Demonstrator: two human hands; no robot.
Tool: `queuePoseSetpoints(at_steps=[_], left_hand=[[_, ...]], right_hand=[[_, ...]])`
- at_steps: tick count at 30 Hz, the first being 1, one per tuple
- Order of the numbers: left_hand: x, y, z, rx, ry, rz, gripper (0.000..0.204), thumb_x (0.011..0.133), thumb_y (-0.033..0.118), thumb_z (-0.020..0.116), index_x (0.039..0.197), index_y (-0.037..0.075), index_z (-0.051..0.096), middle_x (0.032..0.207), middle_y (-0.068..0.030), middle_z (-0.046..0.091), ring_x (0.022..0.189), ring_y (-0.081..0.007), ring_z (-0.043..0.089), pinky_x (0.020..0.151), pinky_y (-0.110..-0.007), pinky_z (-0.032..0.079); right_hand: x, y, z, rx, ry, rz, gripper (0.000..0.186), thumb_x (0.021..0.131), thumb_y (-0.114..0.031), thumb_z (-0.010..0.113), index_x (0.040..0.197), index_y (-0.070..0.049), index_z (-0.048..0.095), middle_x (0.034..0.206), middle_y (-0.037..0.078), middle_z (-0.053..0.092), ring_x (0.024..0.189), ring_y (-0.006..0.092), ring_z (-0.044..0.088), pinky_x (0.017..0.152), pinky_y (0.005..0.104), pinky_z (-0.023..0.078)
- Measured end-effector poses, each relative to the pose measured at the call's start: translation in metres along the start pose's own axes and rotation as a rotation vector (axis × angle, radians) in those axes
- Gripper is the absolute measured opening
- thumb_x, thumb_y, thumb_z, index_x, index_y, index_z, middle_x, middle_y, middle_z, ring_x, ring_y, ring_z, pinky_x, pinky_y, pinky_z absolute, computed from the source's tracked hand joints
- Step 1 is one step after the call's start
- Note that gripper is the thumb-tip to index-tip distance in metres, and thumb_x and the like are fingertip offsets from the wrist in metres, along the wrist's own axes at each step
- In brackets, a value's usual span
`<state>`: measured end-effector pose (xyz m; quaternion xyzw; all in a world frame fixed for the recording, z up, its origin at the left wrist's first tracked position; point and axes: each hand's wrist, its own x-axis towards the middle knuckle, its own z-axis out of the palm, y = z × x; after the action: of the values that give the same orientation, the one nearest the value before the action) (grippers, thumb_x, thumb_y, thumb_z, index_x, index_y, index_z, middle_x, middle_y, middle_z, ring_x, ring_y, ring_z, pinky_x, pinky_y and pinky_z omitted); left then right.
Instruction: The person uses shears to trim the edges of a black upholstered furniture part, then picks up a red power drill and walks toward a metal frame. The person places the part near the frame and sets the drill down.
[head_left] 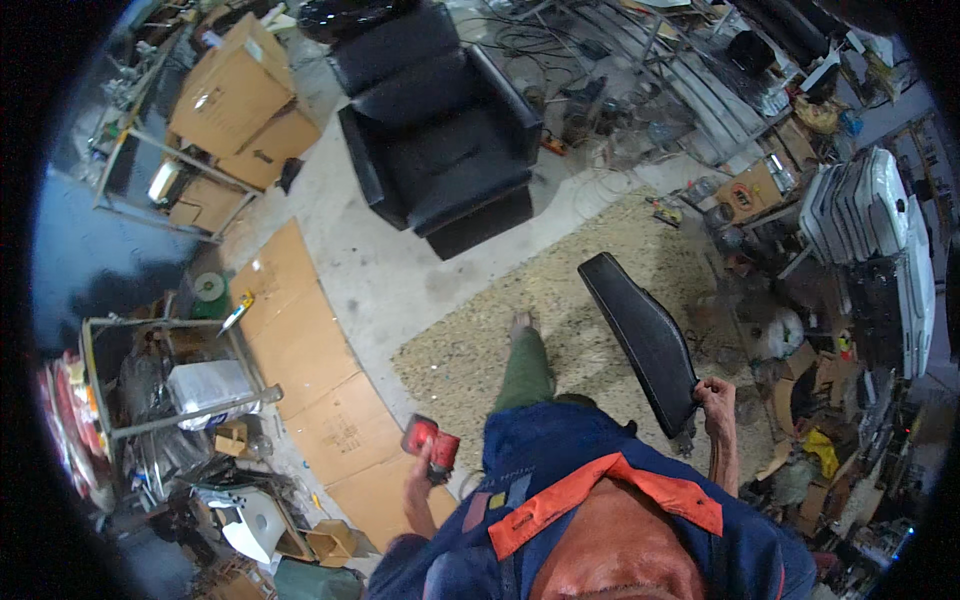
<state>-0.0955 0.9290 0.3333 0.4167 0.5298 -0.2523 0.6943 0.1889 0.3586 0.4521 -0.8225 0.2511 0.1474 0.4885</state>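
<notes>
My left hand (421,480) grips a red and black power tool (431,446), held low beside my left side. My right hand (714,396) holds the near end of a long black padded panel (640,335), which slants up and away over a speckled beige carpet (500,340). One green trouser leg and a bare foot (522,322) stand on the carpet between the two hands. My blue jacket with an orange collar fills the lower middle of the view.
A black armchair (440,130) stands ahead on the concrete floor. Flattened cardboard sheets (310,370) lie left of the carpet. Stacked cardboard boxes (235,95) are far left; metal shelving with clutter (170,400) near left. White panels (870,210) and junk crowd the right.
</notes>
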Motion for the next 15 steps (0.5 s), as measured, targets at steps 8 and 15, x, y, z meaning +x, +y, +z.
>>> queuePoseSetpoints(at_steps=[8,15], left_hand=[[0.121,0.273,0.106,0.146,-0.279,-0.058,0.070,0.090,0.070,0.059,0.122,0.008,0.064,0.097,-0.0088,0.073,0.077,-0.0206,0.071,0.068,-0.037,0.058],[0.154,0.490,0.221,0.503,-0.382,0.034,0.070,0.088,0.071,0.060,0.113,0.006,0.068,0.095,-0.0055,0.071,0.079,-0.0162,0.069,0.063,-0.034,0.056]], right_hand=[[0.082,-0.119,-0.055,0.079,0.222,0.074,0.008,0.077,0.002,0.060,0.071,-0.002,0.058,0.067,-0.001,0.053,0.060,0.0115,0.047,0.059,0.0281,0.038],[0.190,-0.191,-0.077,0.250,0.219,0.038,0.005,0.082,0.002,0.060,0.080,-0.002,0.062,0.076,0.000,0.058,0.070,0.0103,0.053,0.069,0.0246,0.042]])
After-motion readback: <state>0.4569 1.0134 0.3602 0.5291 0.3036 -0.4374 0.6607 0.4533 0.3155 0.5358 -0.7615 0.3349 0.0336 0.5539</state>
